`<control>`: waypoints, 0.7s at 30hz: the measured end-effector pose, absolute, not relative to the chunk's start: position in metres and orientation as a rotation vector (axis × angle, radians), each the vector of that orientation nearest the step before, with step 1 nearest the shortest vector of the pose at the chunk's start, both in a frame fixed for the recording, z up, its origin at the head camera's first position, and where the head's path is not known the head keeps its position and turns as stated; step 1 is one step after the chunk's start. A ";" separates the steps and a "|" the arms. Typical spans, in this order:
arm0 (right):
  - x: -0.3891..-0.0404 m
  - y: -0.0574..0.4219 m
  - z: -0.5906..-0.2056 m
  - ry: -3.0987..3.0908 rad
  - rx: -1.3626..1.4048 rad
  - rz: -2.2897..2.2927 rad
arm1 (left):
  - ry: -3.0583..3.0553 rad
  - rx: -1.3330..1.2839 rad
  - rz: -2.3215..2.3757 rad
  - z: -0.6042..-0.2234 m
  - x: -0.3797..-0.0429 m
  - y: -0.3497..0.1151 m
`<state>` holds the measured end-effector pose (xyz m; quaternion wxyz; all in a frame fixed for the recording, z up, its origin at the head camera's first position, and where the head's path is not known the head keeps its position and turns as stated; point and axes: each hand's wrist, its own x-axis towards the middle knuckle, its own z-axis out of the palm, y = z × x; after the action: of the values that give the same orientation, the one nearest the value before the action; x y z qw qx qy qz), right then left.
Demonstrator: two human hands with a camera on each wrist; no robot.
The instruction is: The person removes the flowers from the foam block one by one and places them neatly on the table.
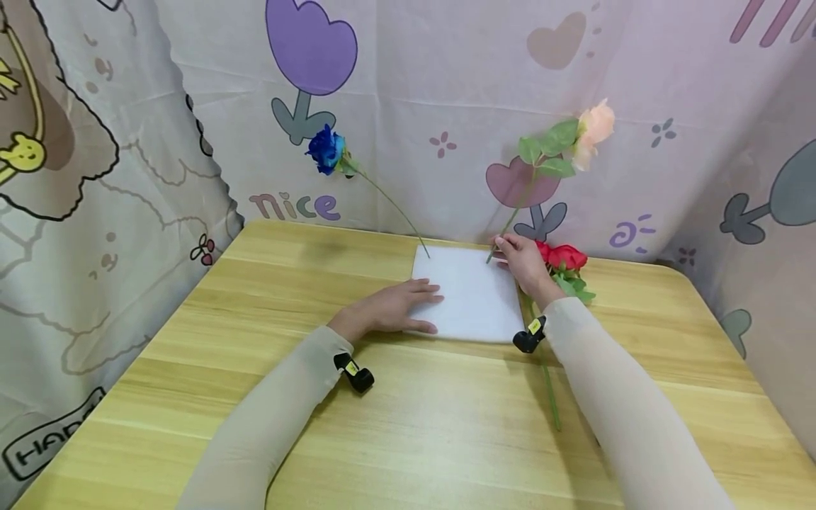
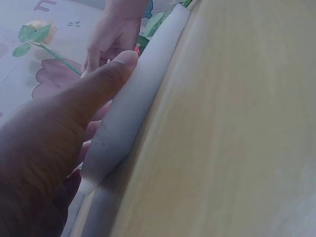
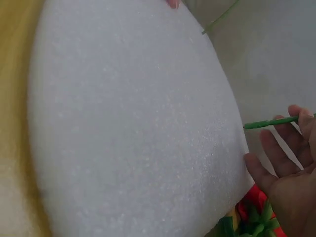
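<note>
A white foam block point(image 1: 470, 297) lies flat on the wooden table. My left hand point(image 1: 400, 308) rests on its left side with the fingers spread over the top. At the block's back right corner, my right hand point(image 1: 524, 263) pinches the green stem of a pale peach rose point(image 1: 594, 134) between thumb and finger. The lower end of that stem point(image 3: 256, 125) meets the foam, and the bloom leans to the right. A blue rose point(image 1: 326, 150) stands in the back left part of the block, tilted to the left.
A red rose point(image 1: 567, 256) lies on the table right of the block, its stem point(image 1: 551, 397) running toward the front under my right forearm. Behind the wooden table point(image 1: 382, 439) hangs a printed cloth point(image 1: 414, 106), close to the back edge.
</note>
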<state>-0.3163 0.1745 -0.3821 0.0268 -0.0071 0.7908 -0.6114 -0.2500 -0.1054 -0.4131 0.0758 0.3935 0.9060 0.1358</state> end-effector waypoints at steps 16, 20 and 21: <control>-0.304 0.183 -0.375 2.761 -0.210 -1.772 | 2.720 1.165 0.402 -0.413 -0.248 -0.105; -0.300 0.186 -0.370 2.743 -0.284 -1.795 | 2.723 1.158 0.408 -0.412 -0.248 -0.105; -0.298 0.186 -0.367 2.730 -0.293 -1.805 | 2.724 1.156 0.408 -0.412 -0.248 -0.106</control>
<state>-0.2975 0.1865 -0.3673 -0.0720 -0.0891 0.8287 -0.5478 -0.2477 -0.1056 -0.4121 0.0769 0.3859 0.9092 0.1362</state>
